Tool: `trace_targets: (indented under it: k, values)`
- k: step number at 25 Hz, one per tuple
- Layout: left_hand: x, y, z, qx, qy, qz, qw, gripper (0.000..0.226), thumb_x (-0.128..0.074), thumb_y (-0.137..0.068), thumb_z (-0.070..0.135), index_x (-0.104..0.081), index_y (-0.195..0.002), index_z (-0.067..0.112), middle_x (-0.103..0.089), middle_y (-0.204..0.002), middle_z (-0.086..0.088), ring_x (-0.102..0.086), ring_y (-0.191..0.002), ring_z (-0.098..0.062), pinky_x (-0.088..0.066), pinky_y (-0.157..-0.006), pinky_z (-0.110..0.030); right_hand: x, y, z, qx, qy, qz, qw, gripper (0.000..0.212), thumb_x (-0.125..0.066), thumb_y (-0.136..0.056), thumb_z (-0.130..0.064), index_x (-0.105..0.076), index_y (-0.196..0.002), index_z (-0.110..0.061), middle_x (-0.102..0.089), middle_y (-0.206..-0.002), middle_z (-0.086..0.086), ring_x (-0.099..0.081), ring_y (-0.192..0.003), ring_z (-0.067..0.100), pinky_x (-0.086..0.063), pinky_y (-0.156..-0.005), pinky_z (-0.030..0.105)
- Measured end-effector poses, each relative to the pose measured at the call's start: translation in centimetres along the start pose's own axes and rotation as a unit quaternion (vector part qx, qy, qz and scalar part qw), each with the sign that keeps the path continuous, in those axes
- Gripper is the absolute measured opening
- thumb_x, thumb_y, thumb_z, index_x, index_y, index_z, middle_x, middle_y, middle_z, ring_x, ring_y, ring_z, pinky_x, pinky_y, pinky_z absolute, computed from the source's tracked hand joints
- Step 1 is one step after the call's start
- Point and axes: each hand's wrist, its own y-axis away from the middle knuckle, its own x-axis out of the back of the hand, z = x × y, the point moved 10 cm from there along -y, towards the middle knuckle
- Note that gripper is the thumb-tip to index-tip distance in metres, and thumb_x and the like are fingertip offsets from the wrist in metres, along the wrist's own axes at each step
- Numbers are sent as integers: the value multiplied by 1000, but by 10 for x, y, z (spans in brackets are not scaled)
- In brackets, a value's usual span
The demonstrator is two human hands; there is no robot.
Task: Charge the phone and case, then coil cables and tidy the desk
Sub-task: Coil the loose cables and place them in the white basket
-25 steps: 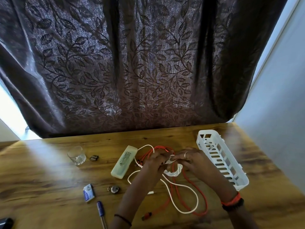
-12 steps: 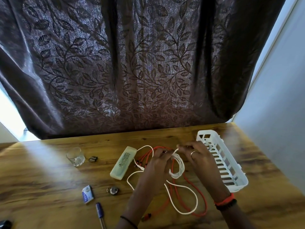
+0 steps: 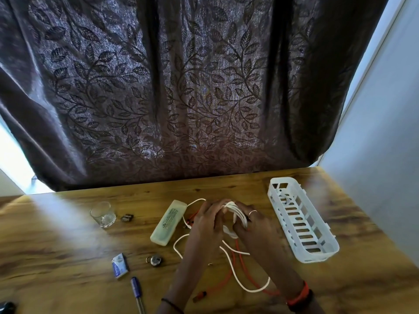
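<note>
both hands grip white cable mid-desk, basket near rt edge

A bundle of white cable is held above the worktop between the left grip and the right grip, with fingers curled round its loops. Its loose length is draped across an orange cable lying under the wrists. A pale green case is seen just left of the grips, and a white slotted basket to their right. A glass, a padlock and a pen are laid further left.
</note>
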Motion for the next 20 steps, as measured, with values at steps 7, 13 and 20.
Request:
trace_targets:
  k: [7,13,20]
  values:
    - [-6,-3,14,-17,145,-56,988,41,-37,-99,12,-52,-130,34,-61,-123,6,-53,-116,-2,-40,-98,-15,-18,-4,10,-84,-571,-121,807,49,-78,-64,-6,-66,-111,-11,-70,-105,15,-68,-97,23,-55,-80,30]
    - [-3,-6,17,-24,98,-31,994,45,-37,-95,14,-50,-124,46,-60,-111,-1,-54,-106,-3,-40,-89,-10,-26,-4,21,-108,-608,-116,778,51,-90,-48,-8,-70,-95,-8,-71,-95,17,-69,-88,24,-57,-77,30]
    - [7,-5,16,-40,-74,8,996,33,-51,-90,42,-55,-121,30,-58,-112,14,-58,-99,-6,-49,-86,-31,11,-8,25,-83,-268,-14,960,20,-71,-79,-20,-71,-98,-24,-73,-77,-18,-67,-78,-3,-47,-68,7]
